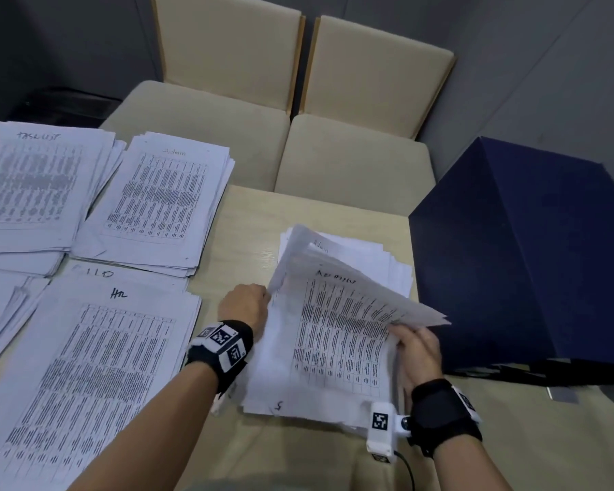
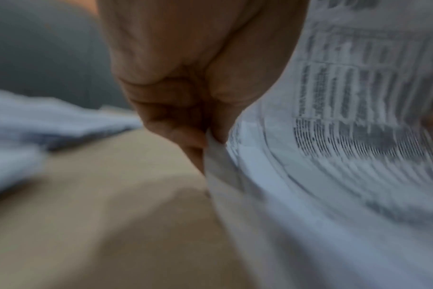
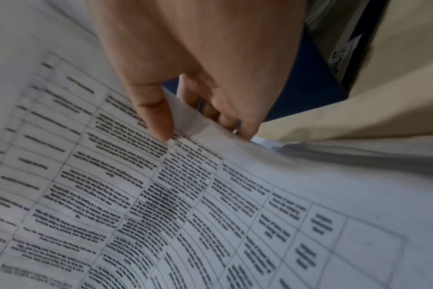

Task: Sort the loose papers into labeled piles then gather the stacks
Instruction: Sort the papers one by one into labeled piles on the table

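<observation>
A bundle of printed sheets headed "Admin" is lifted off the unsorted pile at the table's middle right. My left hand pinches the bundle's left edge, thumb and curled fingers closed on the paper edge. My right hand grips its right edge, thumb on top and fingers beneath the sheets. Sorted piles lie to the left: "Task list", "Admin" and "HR".
A dark blue box stands close by the right hand at the table's right edge. Two beige chairs sit beyond the far edge. Bare tabletop shows between the piles. Another stack edge lies at far left.
</observation>
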Demonstrator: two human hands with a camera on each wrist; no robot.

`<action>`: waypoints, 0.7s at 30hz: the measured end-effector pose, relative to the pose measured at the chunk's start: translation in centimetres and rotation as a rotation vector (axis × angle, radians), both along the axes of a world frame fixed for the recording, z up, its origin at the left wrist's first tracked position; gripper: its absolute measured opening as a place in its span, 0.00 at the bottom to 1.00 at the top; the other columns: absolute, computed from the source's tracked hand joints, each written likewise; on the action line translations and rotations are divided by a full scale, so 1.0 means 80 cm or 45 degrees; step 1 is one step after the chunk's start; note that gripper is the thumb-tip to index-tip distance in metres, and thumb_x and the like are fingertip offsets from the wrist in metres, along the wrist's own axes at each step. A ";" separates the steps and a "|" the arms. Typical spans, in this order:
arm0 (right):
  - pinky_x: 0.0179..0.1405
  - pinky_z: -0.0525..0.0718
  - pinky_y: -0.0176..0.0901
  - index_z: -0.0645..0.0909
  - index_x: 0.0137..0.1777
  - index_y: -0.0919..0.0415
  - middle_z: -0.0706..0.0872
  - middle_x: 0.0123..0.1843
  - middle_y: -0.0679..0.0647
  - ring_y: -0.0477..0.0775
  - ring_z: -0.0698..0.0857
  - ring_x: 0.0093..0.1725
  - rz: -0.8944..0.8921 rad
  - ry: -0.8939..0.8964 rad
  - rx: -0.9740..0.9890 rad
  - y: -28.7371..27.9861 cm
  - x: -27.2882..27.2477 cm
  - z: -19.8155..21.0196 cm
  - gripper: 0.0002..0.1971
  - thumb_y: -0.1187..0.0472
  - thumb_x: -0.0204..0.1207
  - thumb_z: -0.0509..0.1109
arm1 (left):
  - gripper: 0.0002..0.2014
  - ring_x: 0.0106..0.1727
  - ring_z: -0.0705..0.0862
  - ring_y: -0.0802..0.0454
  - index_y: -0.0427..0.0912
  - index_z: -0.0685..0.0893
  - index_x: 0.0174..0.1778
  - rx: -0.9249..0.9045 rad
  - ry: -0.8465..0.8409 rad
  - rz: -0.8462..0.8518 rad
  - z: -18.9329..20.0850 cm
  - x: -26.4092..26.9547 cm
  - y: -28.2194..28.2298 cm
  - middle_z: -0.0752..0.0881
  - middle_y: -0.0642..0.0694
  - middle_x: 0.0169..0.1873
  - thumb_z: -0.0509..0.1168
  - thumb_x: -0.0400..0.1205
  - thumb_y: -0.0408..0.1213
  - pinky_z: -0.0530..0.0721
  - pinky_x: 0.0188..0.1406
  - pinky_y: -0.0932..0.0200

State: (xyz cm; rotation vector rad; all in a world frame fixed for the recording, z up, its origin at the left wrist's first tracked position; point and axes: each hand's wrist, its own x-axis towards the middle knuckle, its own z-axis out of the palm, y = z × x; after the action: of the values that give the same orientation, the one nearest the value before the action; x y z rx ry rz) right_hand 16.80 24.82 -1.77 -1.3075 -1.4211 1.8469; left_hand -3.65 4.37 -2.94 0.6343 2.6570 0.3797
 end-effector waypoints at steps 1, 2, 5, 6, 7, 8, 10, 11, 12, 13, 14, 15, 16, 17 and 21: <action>0.62 0.85 0.51 0.86 0.47 0.71 0.90 0.52 0.67 0.67 0.88 0.58 -0.005 0.003 -0.022 -0.002 -0.002 0.001 0.07 0.78 0.74 0.69 | 0.16 0.42 0.85 0.43 0.40 0.85 0.48 -0.103 0.065 -0.051 0.007 0.000 -0.002 0.86 0.42 0.42 0.56 0.89 0.43 0.73 0.35 0.57; 0.56 0.87 0.46 0.86 0.47 0.71 0.90 0.50 0.67 0.65 0.88 0.55 0.005 0.013 -0.040 -0.002 -0.003 0.003 0.08 0.79 0.74 0.67 | 0.19 0.45 0.86 0.43 0.41 0.85 0.50 -0.197 0.130 -0.087 0.015 0.002 -0.005 0.87 0.43 0.44 0.52 0.90 0.47 0.74 0.36 0.57; 0.54 0.86 0.41 0.89 0.51 0.70 0.91 0.53 0.63 0.59 0.88 0.55 0.048 0.024 -0.099 -0.003 -0.007 0.004 0.15 0.80 0.73 0.62 | 0.29 0.37 0.83 0.46 0.44 0.85 0.45 -0.272 0.253 -0.091 0.029 0.006 -0.012 0.80 0.47 0.33 0.44 0.89 0.57 0.75 0.33 0.58; 0.59 0.84 0.43 0.89 0.54 0.69 0.92 0.55 0.62 0.57 0.88 0.57 0.062 0.021 -0.110 -0.003 -0.009 0.003 0.17 0.79 0.72 0.62 | 0.29 0.33 0.82 0.47 0.45 0.85 0.42 -0.232 0.267 -0.085 0.031 0.007 -0.014 0.78 0.49 0.30 0.45 0.89 0.59 0.76 0.31 0.58; 0.62 0.83 0.45 0.89 0.56 0.69 0.92 0.55 0.60 0.56 0.88 0.58 0.082 0.018 -0.127 -0.003 -0.011 0.004 0.18 0.79 0.72 0.61 | 0.29 0.32 0.81 0.48 0.45 0.84 0.40 -0.181 0.266 -0.088 0.032 0.008 -0.016 0.76 0.50 0.28 0.46 0.88 0.60 0.76 0.30 0.58; 0.62 0.83 0.43 0.89 0.55 0.69 0.93 0.53 0.57 0.56 0.88 0.57 0.094 -0.001 -0.128 -0.005 -0.014 0.005 0.18 0.79 0.73 0.61 | 0.26 0.31 0.80 0.48 0.46 0.83 0.39 -0.109 0.235 -0.094 0.031 0.008 -0.018 0.77 0.50 0.28 0.48 0.88 0.59 0.75 0.29 0.58; 0.47 0.85 0.32 0.88 0.48 0.66 0.93 0.40 0.48 0.53 0.86 0.47 0.071 -0.011 -0.114 -0.005 -0.019 0.008 0.16 0.80 0.74 0.60 | 0.19 0.33 0.80 0.47 0.47 0.83 0.40 0.140 0.103 -0.093 0.030 0.008 -0.021 0.80 0.50 0.30 0.54 0.89 0.51 0.73 0.29 0.57; 0.43 0.85 0.28 0.87 0.47 0.64 0.92 0.36 0.45 0.51 0.86 0.45 0.060 -0.001 -0.102 -0.006 -0.019 0.010 0.16 0.81 0.75 0.61 | 0.15 0.35 0.82 0.46 0.47 0.84 0.41 0.298 0.012 -0.088 0.027 0.007 -0.023 0.84 0.49 0.31 0.56 0.89 0.44 0.76 0.30 0.55; 0.46 0.85 0.27 0.87 0.51 0.63 0.92 0.39 0.45 0.49 0.87 0.47 0.081 0.011 -0.090 -0.008 -0.020 0.009 0.16 0.80 0.76 0.62 | 0.12 0.38 0.85 0.45 0.48 0.86 0.43 0.444 -0.080 -0.077 0.025 0.007 -0.026 0.87 0.49 0.34 0.58 0.87 0.38 0.81 0.34 0.54; 0.55 0.85 0.30 0.87 0.57 0.63 0.93 0.47 0.48 0.49 0.89 0.53 0.100 0.014 -0.081 -0.011 -0.020 0.008 0.16 0.78 0.77 0.65 | 0.13 0.41 0.86 0.46 0.48 0.88 0.46 0.562 -0.187 -0.066 0.022 0.006 -0.029 0.90 0.49 0.38 0.58 0.86 0.34 0.85 0.40 0.52; 0.63 0.84 0.38 0.87 0.61 0.65 0.92 0.54 0.52 0.51 0.89 0.58 0.114 -0.011 -0.051 -0.009 -0.018 0.001 0.16 0.76 0.77 0.68 | 0.14 0.44 0.88 0.47 0.48 0.90 0.48 0.673 -0.323 -0.047 0.021 0.005 -0.031 0.92 0.50 0.41 0.59 0.86 0.31 0.87 0.46 0.52; 0.67 0.83 0.45 0.87 0.61 0.66 0.92 0.57 0.56 0.54 0.89 0.61 0.123 -0.030 -0.021 -0.009 -0.016 -0.004 0.15 0.74 0.76 0.70 | 0.16 0.47 0.90 0.48 0.48 0.92 0.48 0.785 -0.495 -0.008 0.020 0.005 -0.033 0.93 0.50 0.44 0.59 0.85 0.29 0.87 0.51 0.51; 0.68 0.83 0.49 0.89 0.57 0.66 0.93 0.55 0.57 0.57 0.89 0.60 0.122 -0.068 0.011 -0.007 -0.015 -0.008 0.12 0.73 0.75 0.72 | 0.19 0.50 0.90 0.49 0.49 0.93 0.47 0.892 -0.674 0.049 0.022 0.007 -0.034 0.93 0.50 0.45 0.58 0.85 0.25 0.87 0.55 0.50; 0.66 0.83 0.50 0.90 0.52 0.65 0.93 0.51 0.56 0.59 0.89 0.59 0.115 -0.091 0.032 -0.006 -0.014 -0.007 0.09 0.72 0.75 0.73 | 0.23 0.51 0.90 0.50 0.51 0.93 0.44 0.945 -0.782 0.104 0.024 0.008 -0.034 0.93 0.49 0.47 0.57 0.84 0.21 0.86 0.58 0.49; 0.56 0.83 0.41 0.90 0.37 0.59 0.93 0.41 0.51 0.54 0.88 0.50 0.116 -0.093 0.063 -0.007 -0.012 -0.004 0.12 0.75 0.74 0.71 | 0.21 0.58 0.83 0.49 0.42 0.87 0.57 0.659 -0.437 0.327 0.010 0.009 -0.026 0.86 0.46 0.58 0.55 0.80 0.19 0.80 0.63 0.54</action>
State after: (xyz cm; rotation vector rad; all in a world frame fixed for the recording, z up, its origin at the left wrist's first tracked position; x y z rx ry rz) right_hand 15.86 24.27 -2.10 -1.3180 -1.5785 1.8265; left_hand -2.97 2.28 -2.11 0.3230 2.3096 1.1609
